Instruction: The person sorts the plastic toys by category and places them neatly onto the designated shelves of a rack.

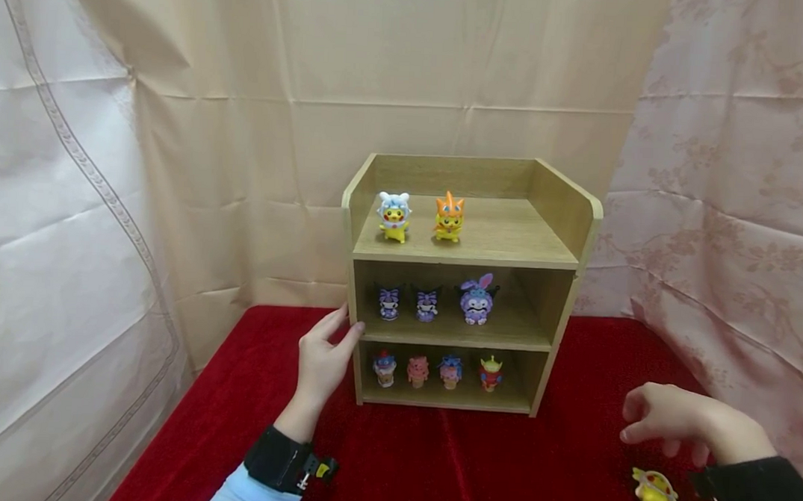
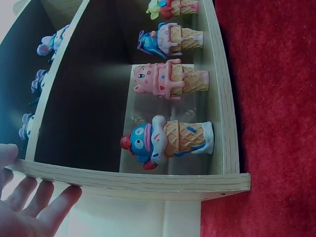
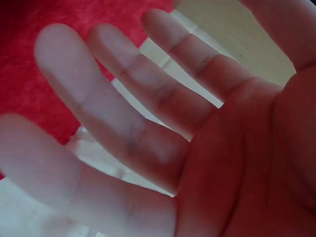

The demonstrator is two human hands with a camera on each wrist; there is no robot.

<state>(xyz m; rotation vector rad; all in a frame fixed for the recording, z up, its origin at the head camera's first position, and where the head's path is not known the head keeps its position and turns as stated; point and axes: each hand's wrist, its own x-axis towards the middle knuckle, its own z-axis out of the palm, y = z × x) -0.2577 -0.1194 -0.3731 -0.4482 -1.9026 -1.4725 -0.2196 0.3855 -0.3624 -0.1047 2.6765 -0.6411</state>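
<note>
My left hand [image 1: 323,358] holds the left side panel of a small wooden display shelf [image 1: 464,261]. Its thumb lies at the panel's front edge and the fingers rest along the outer face, as the left wrist view shows. At the right, my right hand [image 1: 677,419] hovers with loosely bent fingers; the right wrist view shows nothing in its palm. Just below it, a yellow figurine [image 1: 655,493] lies on the red cloth. On the top tier stand a yellow figurine with a white-and-blue hood [image 1: 394,217] and one with an orange hood [image 1: 448,219].
The middle tier holds two small purple figurines [image 1: 427,305] and a larger purple rabbit-eared figurine [image 1: 476,302]. Several ice-cream-cone figurines [image 2: 173,81] and a green-headed figurine [image 1: 490,374] line the bottom tier. Red cloth [image 1: 392,459] covers the table; curtains [image 1: 245,124] hang around it.
</note>
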